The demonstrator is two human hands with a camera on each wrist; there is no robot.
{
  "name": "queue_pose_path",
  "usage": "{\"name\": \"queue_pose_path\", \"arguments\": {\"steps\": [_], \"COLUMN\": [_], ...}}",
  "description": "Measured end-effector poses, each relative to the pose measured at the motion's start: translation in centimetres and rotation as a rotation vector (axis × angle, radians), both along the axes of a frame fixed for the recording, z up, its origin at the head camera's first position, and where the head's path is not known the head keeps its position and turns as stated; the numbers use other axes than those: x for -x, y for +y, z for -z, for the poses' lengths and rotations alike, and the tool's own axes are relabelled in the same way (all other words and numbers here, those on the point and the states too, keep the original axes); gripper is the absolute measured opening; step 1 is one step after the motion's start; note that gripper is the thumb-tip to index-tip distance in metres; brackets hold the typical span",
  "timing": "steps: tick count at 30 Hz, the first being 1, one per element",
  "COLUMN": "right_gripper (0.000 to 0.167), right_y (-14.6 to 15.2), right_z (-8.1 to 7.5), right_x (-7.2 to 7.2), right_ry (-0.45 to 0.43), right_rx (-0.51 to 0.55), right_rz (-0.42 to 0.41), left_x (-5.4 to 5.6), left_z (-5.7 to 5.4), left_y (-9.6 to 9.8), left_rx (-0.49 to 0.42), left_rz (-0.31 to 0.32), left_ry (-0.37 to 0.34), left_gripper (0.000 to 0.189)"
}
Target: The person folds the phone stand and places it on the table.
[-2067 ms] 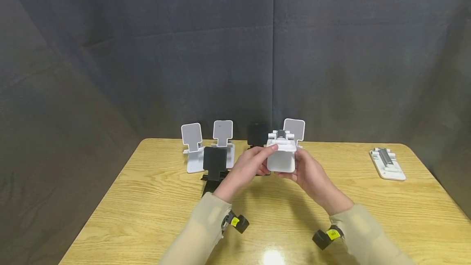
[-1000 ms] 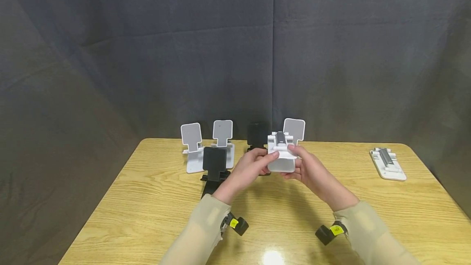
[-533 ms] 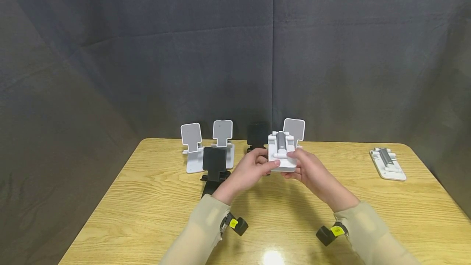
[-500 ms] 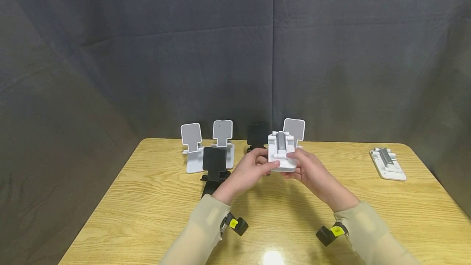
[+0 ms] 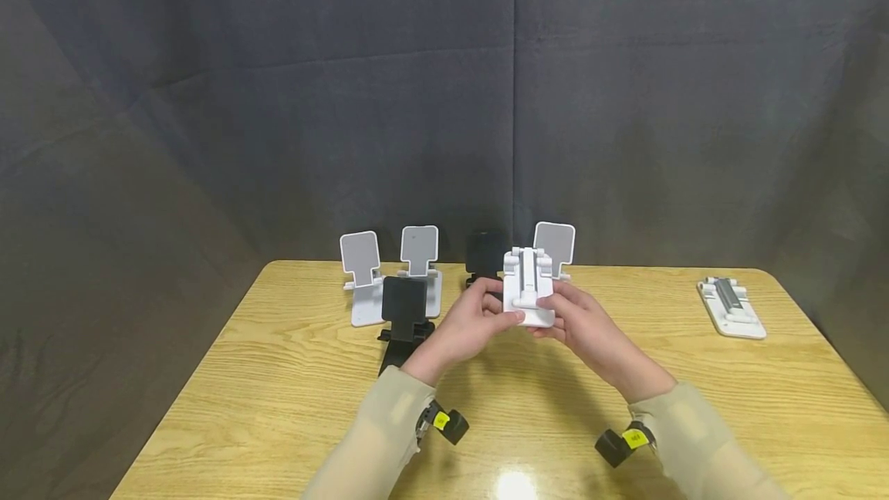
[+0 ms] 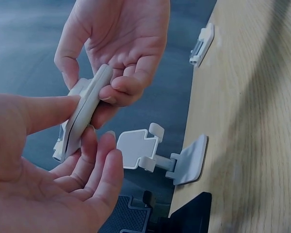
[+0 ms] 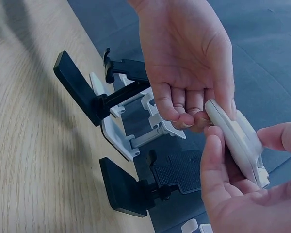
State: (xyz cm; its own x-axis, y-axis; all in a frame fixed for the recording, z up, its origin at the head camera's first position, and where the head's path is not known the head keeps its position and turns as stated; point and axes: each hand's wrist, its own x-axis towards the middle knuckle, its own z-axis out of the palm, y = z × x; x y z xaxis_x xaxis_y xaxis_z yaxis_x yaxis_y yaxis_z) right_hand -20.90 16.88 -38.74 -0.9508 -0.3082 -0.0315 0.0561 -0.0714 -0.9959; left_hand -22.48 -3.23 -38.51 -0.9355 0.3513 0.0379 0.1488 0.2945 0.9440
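Observation:
A white folding phone stand (image 5: 529,292), folded flat with a grey strip along its middle, is held above the table between both hands. My left hand (image 5: 467,328) pinches its left edge, thumb on the upper face and fingers beneath. On the other edge my right hand (image 5: 590,334) grips it, the thumb lying near the hinge bar. The left wrist view shows the folded phone stand (image 6: 85,111) edge-on, its two halves pressed together. In the right wrist view, the thumbs and fingertips of both hands touch the phone stand (image 7: 236,141).
Unfolded stands line the back: white ones (image 5: 361,259) (image 5: 420,250) (image 5: 556,244) and a black one (image 5: 484,253). Another black stand (image 5: 405,307) is close beside my left forearm. A folded white stand (image 5: 732,309) lies at right on the wooden table (image 5: 278,400).
The held phone stand's lower plate has folded up flat against its base, and the stand now tilts to show its hinge face. Both thumbs have shifted lower along it.

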Motion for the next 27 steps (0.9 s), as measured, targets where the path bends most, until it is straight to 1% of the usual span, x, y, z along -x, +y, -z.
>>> {"name": "queue_pose_path", "arguments": {"steps": [6,9,11,15,18,22,25,27], "right_gripper": [0.048,0.047,0.047,0.048,0.05,0.051,0.046,0.041], "right_y": [-0.1,0.1,0.6,2.3,3.7,5.2,6.4,7.2], "right_z": [0.0,0.0,-0.1,-0.2,-0.1,0.0,0.1,0.2], "right_x": [0.0,0.1,0.3,0.6,0.9,1.2,1.4,1.6], "right_ry": [0.032,0.057,0.068,0.053,0.031,0.026,0.023,0.015], "right_rx": [-0.017,-0.029,-0.026,-0.02,-0.026,-0.045,-0.035,-0.007], "right_rz": [0.03,0.069,0.106,0.178,0.2,0.214,0.24,0.262], "left_x": [0.0,0.0,0.0,0.2,0.3,0.3,0.4,0.4], "left_z": [0.2,0.3,0.3,0.2,0.1,-0.1,-0.2,-0.3], "left_y": [0.1,-0.1,-0.4,-1.4,-2.4,-3.5,-4.3,-4.7], "left_rx": [-0.006,0.006,0.015,0.015,0.008,0.003,0.006,0.013], "left_rz": [0.006,0.001,-0.019,-0.087,-0.119,-0.128,-0.136,-0.147], "left_ry": [0.006,0.034,0.072,0.146,0.172,0.186,0.199,0.214], "left_gripper": [0.039,0.029,0.021,0.01,0.01,0.011,0.012,0.014]}}
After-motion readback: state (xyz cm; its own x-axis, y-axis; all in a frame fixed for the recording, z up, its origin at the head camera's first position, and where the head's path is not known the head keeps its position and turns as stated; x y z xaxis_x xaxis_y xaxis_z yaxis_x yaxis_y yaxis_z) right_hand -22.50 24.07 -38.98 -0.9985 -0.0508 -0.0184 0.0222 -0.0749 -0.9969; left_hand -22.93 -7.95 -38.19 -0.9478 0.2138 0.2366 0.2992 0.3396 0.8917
